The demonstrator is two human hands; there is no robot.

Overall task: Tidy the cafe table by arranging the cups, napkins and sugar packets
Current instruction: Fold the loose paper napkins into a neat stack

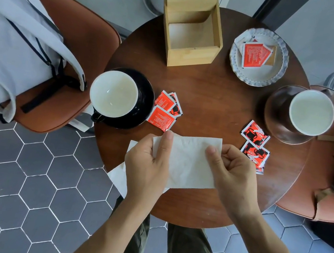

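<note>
Napkin (pixel 189 161) pinched by both hands, left hand (pixel 148 166) thumb on top, right hand (pixel 232 173) fingers curled

Colours on my cafe table

White napkin (pixel 191 161), red-and-black sugar packets (pixel 165 111), black saucer (pixel 143 102), dark brown table (pixel 219 95), pale wooden holder (pixel 191 36), grey hexagon-tiled floor (pixel 27 182).

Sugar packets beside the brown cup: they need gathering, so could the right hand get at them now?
Probably not yet: the right hand grips the napkin. The sugar packets lie uncovered just beside it.
</note>
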